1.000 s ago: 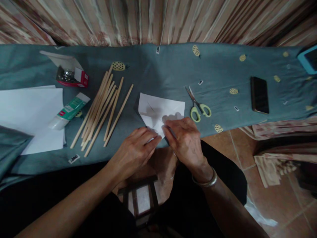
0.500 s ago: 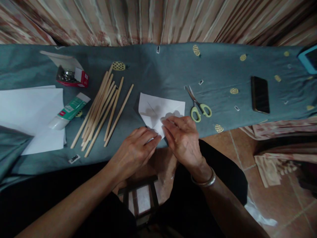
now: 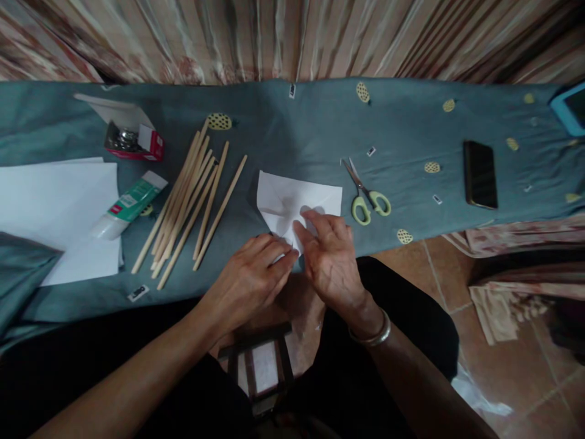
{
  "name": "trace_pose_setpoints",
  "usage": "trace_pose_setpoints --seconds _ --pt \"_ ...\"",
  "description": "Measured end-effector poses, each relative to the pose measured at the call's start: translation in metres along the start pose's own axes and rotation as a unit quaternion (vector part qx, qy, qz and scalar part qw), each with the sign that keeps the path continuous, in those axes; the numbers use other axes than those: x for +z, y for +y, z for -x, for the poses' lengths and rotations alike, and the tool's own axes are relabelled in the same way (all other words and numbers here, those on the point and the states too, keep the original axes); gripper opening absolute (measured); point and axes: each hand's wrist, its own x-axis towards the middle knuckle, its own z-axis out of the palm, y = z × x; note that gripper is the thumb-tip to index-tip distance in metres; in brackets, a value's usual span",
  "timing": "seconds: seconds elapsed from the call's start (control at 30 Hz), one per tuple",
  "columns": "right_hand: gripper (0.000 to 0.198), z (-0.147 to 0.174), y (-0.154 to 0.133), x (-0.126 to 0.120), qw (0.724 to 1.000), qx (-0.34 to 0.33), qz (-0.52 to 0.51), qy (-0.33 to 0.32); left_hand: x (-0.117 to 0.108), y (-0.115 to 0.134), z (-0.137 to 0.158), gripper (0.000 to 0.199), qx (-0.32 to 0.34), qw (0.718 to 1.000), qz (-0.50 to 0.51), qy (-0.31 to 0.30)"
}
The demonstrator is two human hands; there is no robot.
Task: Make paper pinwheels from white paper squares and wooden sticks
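Observation:
A folded sheet of white paper (image 3: 283, 195) with creases lies at the front edge of the cloth-covered table. My left hand (image 3: 256, 268) is closed at the paper's lower point, its fingertips and thumb pinching the edge there. From the right, my right hand (image 3: 331, 262) reaches over the paper's lower right part, fingers apart and tips at its surface; it grips nothing that I can see. Its palm side hides that corner. Just right of the paper rest scissors (image 3: 363, 192) with light green handles, blades slightly apart.
Several wooden sticks (image 3: 183, 207) lie left of the paper. Beyond them are a green-and-white tube (image 3: 132, 201), white sheets (image 3: 59, 195) and an opened red box (image 3: 134, 143) of small metal pieces. A phone (image 3: 479, 174) and a blue-edged device (image 3: 570, 110) lie at right.
My right hand has shifted slightly left and its thumb and forefinger have spread over the paper. The left hand and the paper stay almost in place.

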Motion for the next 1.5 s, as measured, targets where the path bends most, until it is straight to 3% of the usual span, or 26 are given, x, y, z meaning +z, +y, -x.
trace_pose_setpoints --seconds 0.53,0.8,1.0,1.5 --pt "0.03 -0.008 -0.007 0.012 0.999 -0.029 -0.045 0.002 -0.004 -0.001 -0.002 0.012 -0.007 0.998 -0.061 -0.013" --pt "0.043 -0.021 0.027 -0.004 0.992 0.042 -0.097 0.075 -0.004 -0.001 -0.002 0.014 -0.011 0.998 -0.054 -0.029" --pt "0.043 -0.036 0.043 -0.004 0.997 0.053 -0.035 0.042 -0.008 -0.007 -0.002 0.014 0.005 0.998 -0.067 -0.011" --pt "0.032 0.012 0.044 -0.022 0.993 0.069 -0.093 0.038 -0.026 -0.048 -0.008 0.027 -0.061 0.99 -0.123 0.023"
